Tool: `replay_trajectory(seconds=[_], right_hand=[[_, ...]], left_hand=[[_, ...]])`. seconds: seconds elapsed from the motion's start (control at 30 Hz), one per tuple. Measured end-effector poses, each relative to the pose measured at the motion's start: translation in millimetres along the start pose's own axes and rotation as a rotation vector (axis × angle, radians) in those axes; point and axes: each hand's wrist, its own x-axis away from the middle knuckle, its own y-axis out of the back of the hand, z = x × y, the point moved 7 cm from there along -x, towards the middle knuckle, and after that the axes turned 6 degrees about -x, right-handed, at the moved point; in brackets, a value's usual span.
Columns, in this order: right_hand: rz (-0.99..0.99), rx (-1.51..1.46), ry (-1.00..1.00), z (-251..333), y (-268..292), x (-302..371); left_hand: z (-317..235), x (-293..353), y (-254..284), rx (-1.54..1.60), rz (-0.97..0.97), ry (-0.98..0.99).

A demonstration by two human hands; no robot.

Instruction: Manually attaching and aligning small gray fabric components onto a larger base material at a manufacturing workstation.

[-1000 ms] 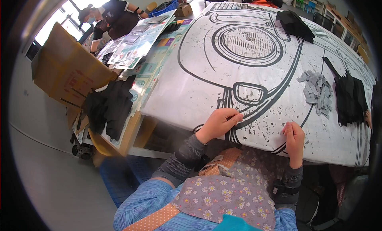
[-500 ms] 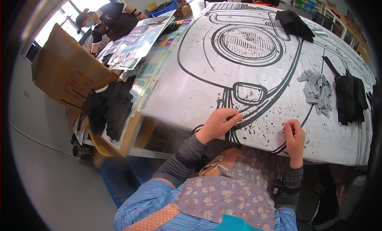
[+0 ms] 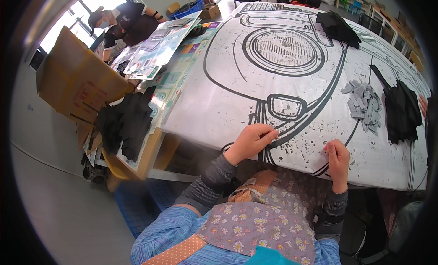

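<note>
A large white sheet (image 3: pixel 205 105) with a thick black line drawing of a car's front covers the table before me. My left hand (image 3: pixel 250 143) rests at the sheet's near edge, below the drawn small lamp, with thumb and fingers pressed together. To its right, my right hand (image 3: pixel 338 164) is also closed over the near edge, its fingers curled against the thumb. Whatever either hand may pinch is too small or hidden to see. Small dark flecks are scattered over the sheet between and beyond my hands. Grey short strips (image 3: pixel 365 106) lie in a pile farther right.
Black cloth pieces (image 3: pixel 401 113) lie right of the grey strips; another black bundle (image 3: pixel 337 29) lies farther back. At left are more black pieces (image 3: pixel 125 123), a cardboard box (image 3: pixel 82 80) and a masked person (image 3: pixel 130 25). Another person's hand (image 3: pixel 423 105) shows at the right edge.
Another person's hand has come into view at the right edge, beside the black cloth. The masked person at left has shifted slightly. My hands have barely moved.
</note>
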Motion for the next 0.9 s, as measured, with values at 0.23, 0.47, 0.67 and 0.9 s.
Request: replay_trajectory(seconds=[0.23,0.47,0.67,0.9], right_hand=[[0.024,0.048,-0.012,-1,-1,-1],[-0.050,-0.059,-0.053,-6,-1,0],[-0.039,-0.032,-0.047,-1,-1,0],[-0.021,0.029,0.042,3,-2,1]], left_hand=[[3,0,-1,-0.001,0.003,-0.001],[1,0,0,-0.001,0.005,-0.003],[0,1,0,-0.004,0.005,0.003],[0,4,-3,0.004,0.004,0.005]])
